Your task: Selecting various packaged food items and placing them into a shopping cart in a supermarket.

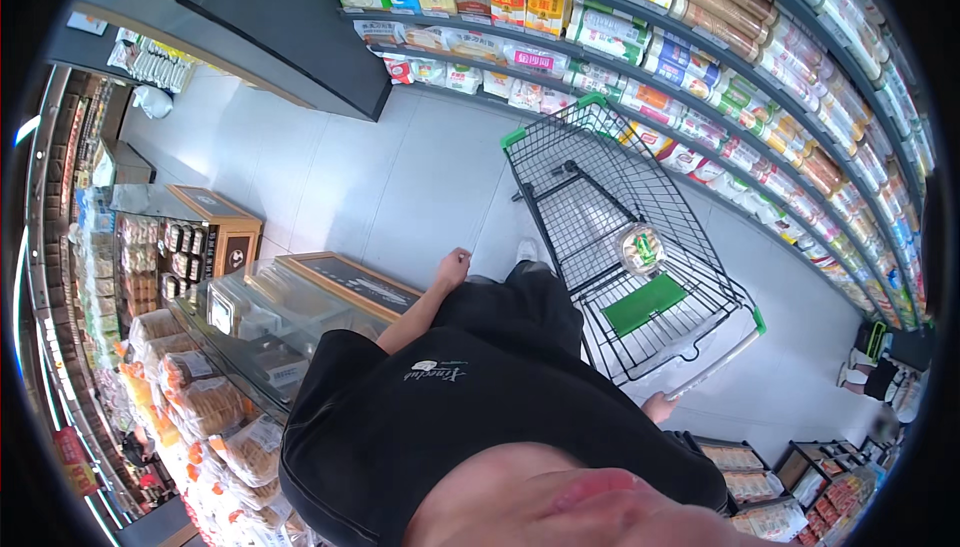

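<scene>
My right hand (659,407) is wrapped around one end of the pale handle (716,365) of a shopping cart. The cart's black wire basket (559,194) has green corner caps and a green panel (645,304) near the handle. Inside lies a round, clear-lidded food container (642,248) with a green label; its contents are not clear. My left hand (454,268) hangs beside my left thigh, fingers loosely curled, with nothing visible in it. Closest to that hand is a glass-sided display counter (262,314).
Curved-looking shelves (525,33) of packaged noodles line the far and right sides. A dark pillar (277,18) stands ahead left. Bagged bread (206,404) is stacked at my left. Pale floor tiles (352,164) run between. Another person's legs (862,380) show at far right.
</scene>
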Demonstrator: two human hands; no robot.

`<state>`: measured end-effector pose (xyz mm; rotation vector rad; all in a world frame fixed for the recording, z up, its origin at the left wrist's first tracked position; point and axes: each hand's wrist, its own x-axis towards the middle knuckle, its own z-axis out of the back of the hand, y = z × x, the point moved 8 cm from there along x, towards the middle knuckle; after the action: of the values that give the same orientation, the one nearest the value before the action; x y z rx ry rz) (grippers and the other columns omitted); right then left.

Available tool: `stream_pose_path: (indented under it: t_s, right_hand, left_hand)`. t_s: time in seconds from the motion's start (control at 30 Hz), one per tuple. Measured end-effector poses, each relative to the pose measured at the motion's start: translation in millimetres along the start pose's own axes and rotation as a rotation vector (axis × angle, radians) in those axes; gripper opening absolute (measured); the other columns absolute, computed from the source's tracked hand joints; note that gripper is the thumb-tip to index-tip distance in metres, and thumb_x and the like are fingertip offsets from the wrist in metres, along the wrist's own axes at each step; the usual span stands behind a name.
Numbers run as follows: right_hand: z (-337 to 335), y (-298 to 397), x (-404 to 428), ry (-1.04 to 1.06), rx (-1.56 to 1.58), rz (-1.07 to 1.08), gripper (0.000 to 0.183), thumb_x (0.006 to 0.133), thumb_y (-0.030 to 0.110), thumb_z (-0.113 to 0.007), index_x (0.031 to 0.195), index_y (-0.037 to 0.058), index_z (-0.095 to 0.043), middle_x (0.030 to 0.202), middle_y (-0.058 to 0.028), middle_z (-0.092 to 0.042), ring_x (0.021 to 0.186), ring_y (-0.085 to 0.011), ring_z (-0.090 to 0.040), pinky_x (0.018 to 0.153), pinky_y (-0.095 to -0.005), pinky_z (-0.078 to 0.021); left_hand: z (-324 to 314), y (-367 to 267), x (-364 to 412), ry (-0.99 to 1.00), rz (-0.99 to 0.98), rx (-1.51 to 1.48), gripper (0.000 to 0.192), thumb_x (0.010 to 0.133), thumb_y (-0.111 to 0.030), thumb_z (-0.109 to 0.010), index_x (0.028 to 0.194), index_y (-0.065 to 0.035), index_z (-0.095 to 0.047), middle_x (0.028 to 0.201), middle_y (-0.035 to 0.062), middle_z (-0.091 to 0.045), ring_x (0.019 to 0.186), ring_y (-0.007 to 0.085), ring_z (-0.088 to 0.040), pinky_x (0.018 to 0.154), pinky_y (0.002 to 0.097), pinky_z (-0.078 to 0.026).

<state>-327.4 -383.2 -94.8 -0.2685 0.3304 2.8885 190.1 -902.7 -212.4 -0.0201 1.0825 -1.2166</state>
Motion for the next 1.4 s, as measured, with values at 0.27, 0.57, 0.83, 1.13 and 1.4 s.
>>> stream_pose_path:
  t_s: [0.27,0.57,0.83,1.13,1.4]
  right_hand:
    - [-13,11,-29,0.085,0.043,-0.083,0.054,0.087,0.020,-0.052,0.138,0.0036,-0.047,0.124,-0.0273,-0.059,0.113,-0.0465,-0.057,0.098,-0.0510,-0.0444]
    - [-39,13,-66,-0.063,-0.041,-0.143,0.044,0.085,0.019,-0.054,0.126,0.0039,-0.055,0.115,-0.0257,-0.063,0.109,-0.0435,-0.060,0.092,-0.0509,-0.0480]
    - [-11,91,-118,-0.108,-0.260,-0.222,0.039,0.083,0.019,-0.058,0.118,0.0029,-0.060,0.109,-0.0232,-0.066,0.105,-0.0404,-0.063,0.087,-0.0505,-0.0510]
    - [36,265,-144,-0.082,-0.700,-0.175,0.034,0.081,0.020,-0.062,0.110,0.0018,-0.065,0.103,-0.0204,-0.068,0.100,-0.0369,-0.066,0.081,-0.0500,-0.0544]
    - [-170,476,-236,0.363,-0.123,0.792,0.050,0.085,0.029,-0.068,0.124,0.0021,-0.054,0.116,-0.0223,-0.060,0.110,-0.0397,-0.055,0.094,-0.0483,-0.0438]
  left_hand:
    - [38,-125,6,-0.065,-0.214,-0.133,0.027,0.094,-0.020,-0.052,0.113,-0.0053,-0.064,0.086,0.0108,-0.069,0.073,0.0195,-0.067,0.069,0.0336,-0.053]
    - [-30,-207,62,0.330,-0.325,-0.063,0.028,0.095,-0.024,-0.054,0.112,-0.0027,-0.062,0.087,0.0104,-0.069,0.072,0.0201,-0.066,0.069,0.0354,-0.053]
    - [49,-187,165,0.261,-0.445,0.063,0.027,0.092,-0.028,-0.054,0.103,-0.0058,-0.064,0.095,0.0189,-0.070,0.085,0.0372,-0.068,0.078,0.0442,-0.053]
    - [208,107,293,0.057,-0.017,0.338,0.031,0.089,-0.021,-0.046,0.084,0.0023,-0.067,0.097,0.0270,-0.067,0.092,0.0433,-0.064,0.082,0.0499,-0.052]
    - [265,256,311,0.377,0.202,0.858,0.020,0.079,-0.018,-0.068,0.093,-0.0054,-0.075,0.096,0.0166,-0.072,0.094,0.0329,-0.069,0.081,0.0436,-0.056]
